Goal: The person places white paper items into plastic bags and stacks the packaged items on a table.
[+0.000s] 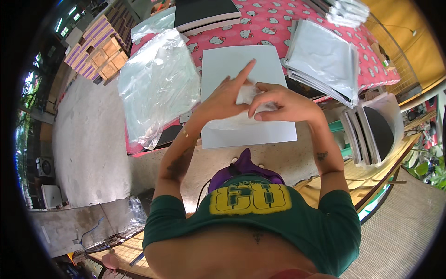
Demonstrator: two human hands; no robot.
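Two hands are at work, the left hand (223, 97) and the right hand (283, 104), on one white sheet (246, 69) with one crumpled clear plastic bag (239, 118) between them. One large pile of clear bags (158, 86) lies left. One black book (206, 14) sits behind. Two stacks of bagged books show: one on the counter (325, 60), one lower right (371, 130).
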